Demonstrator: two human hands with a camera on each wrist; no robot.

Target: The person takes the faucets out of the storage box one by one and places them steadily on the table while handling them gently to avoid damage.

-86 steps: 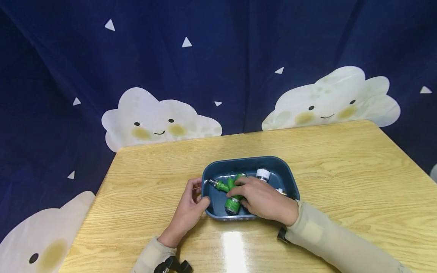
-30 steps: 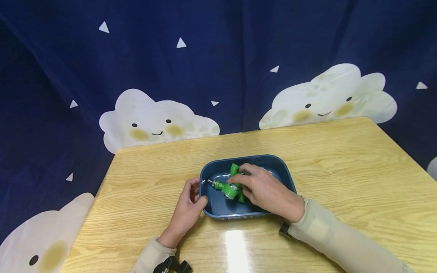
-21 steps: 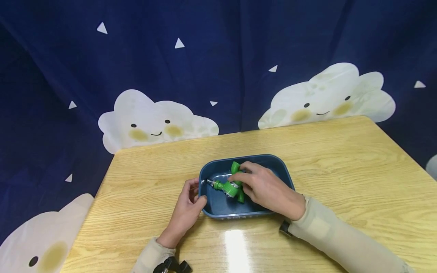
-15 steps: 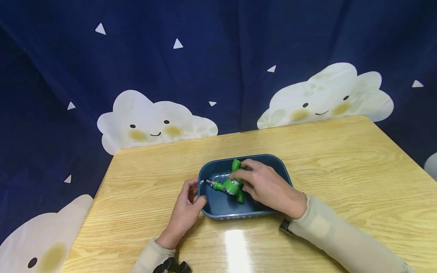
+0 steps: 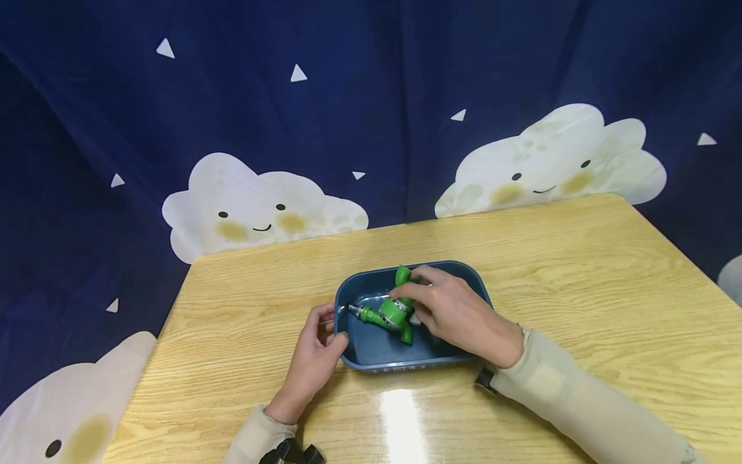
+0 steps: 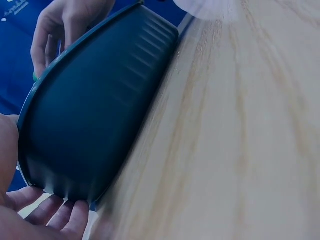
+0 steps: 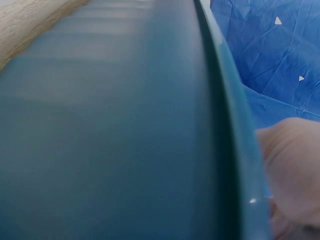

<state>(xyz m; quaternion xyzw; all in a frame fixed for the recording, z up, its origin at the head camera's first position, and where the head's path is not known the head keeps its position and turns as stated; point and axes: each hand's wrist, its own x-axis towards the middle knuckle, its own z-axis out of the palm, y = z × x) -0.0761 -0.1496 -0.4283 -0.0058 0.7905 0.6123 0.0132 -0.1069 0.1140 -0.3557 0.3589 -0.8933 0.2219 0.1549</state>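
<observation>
A dark blue plastic bin (image 5: 371, 366) sits on the wooden table, holding green hose fittings. My left hand (image 5: 315, 351) grips its left end, thumb at the rim and fingers along the outside; the left wrist view shows those fingertips (image 6: 60, 215) against the end wall. Inside the bin, my right hand (image 5: 460, 312) pinches a green branched hose connector (image 5: 394, 312) with a ribbed collar and a silver ring. Another slim green fitting with a metal tip (image 5: 362, 314) lies at the left, partly behind the collar. A bit of white shows under my right fingers; whatever lies beneath that palm is hidden.
The wooden table (image 5: 261, 290) extends around the bin on all sides. Behind it hangs a dark blue curtain (image 5: 371, 96) with printed clouds. In the right wrist view, the bin's outer wall (image 7: 110, 125) fills most of the picture.
Since the earliest frame, the branched connector's ribbed collar has swung from the front toward the left, and my right hand now covers the white fitting. Lately hand and connector have shifted slightly rightward.
</observation>
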